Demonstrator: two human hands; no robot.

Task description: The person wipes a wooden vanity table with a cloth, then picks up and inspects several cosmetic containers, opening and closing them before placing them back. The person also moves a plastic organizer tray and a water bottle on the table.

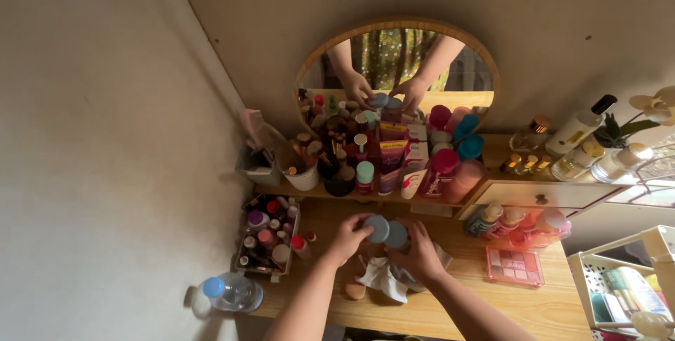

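Blue-grey round lid [377, 228] sits in your left hand [349, 237], fingers curled about its edge, while your right hand [420, 253] closes its grip on a matching round jar [396, 235] just beside it, the two touching above the middle of the wooden bench [492, 306]. Under your hands lie a white cloth [383, 278] and a tan sponge [355, 290]. A pink eyeshadow palette [514, 266] rests to your right, a clear water bottle [228, 292] at the left edge, and the round mirror [398, 67] reflects both hands.
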